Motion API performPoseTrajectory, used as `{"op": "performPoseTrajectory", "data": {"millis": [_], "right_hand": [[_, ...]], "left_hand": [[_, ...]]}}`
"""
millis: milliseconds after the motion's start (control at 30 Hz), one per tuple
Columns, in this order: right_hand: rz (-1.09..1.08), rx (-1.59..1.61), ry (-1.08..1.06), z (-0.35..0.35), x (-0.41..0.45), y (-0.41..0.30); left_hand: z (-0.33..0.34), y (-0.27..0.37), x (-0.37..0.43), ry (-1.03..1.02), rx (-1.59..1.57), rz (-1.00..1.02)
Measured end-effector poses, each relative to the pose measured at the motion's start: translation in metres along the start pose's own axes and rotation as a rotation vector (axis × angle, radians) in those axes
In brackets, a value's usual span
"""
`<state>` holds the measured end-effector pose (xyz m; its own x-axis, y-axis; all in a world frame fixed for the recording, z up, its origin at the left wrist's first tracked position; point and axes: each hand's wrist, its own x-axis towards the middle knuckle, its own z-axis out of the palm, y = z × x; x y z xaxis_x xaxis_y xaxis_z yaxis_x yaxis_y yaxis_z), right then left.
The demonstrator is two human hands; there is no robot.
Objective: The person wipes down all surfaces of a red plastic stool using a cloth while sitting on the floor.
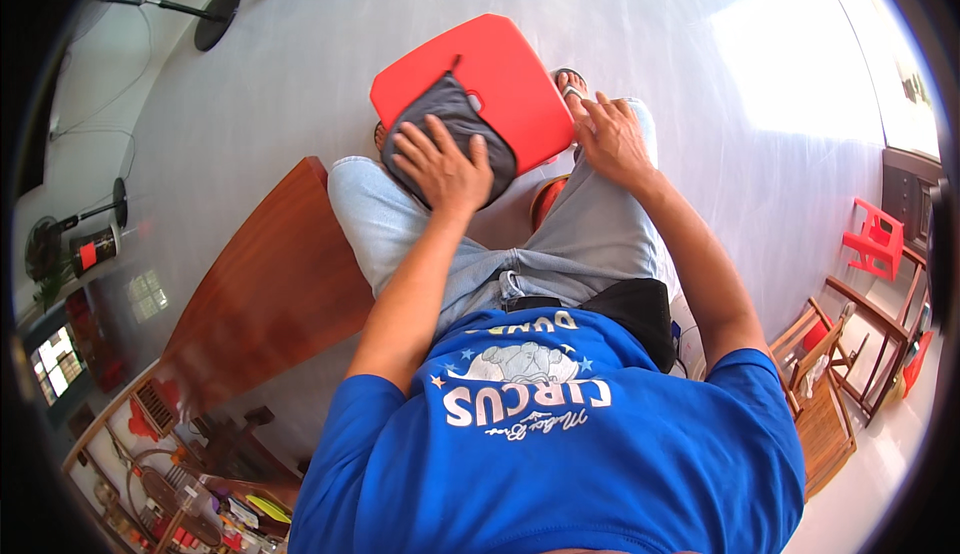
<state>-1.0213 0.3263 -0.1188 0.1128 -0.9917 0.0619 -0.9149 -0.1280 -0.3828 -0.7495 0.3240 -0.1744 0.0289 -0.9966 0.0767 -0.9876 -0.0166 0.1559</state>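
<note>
A red plastic stool or small table (517,74) with a hole in its top stands between the person's knees. Spread over its near left part is a dark grey fabric pouch or folded cloth (442,115), a short cord at its far tip. My left hand (444,168) lies flat on this fabric, palm down, fingers apart. Over the right knee of the light blue jeans (637,216) rests my right hand (613,138), its fingers spread and loosely bent beside the stool's right edge. Whether the right fingertips touch that edge is unclear. Neither hand grips anything.
A curved brown wooden tabletop (277,269) reaches up to the left knee. Standing fans (217,19) are at the far left. At the right are a small red plastic stool (876,239) and wooden folding chairs (821,411). Shelves with mixed items (187,494) fill the lower left.
</note>
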Motion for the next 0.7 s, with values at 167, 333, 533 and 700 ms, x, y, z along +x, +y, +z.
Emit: {"op": "performPoseTrajectory", "data": {"millis": [167, 333, 533, 700], "right_hand": [[0.078, -0.197, -0.464, 0.014, 0.03, -0.018], [0.124, 0.03, -0.542, 0.022, 0.042, -0.009], [0.192, 0.04, -0.535, 0.018, 0.048, -0.017], [0.197, 0.156, -0.562, 0.034, 0.05, 0.022]], "left_hand": [[0.015, -0.035, 0.076, 0.004, 0.067, -0.128], [0.028, -0.005, 0.15, 0.052, 0.118, 0.026], [0.026, 0.078, 0.131, 0.071, -0.07, 0.647], [-0.008, 0.05, 0.027, -0.197, -0.195, 0.867]]}}
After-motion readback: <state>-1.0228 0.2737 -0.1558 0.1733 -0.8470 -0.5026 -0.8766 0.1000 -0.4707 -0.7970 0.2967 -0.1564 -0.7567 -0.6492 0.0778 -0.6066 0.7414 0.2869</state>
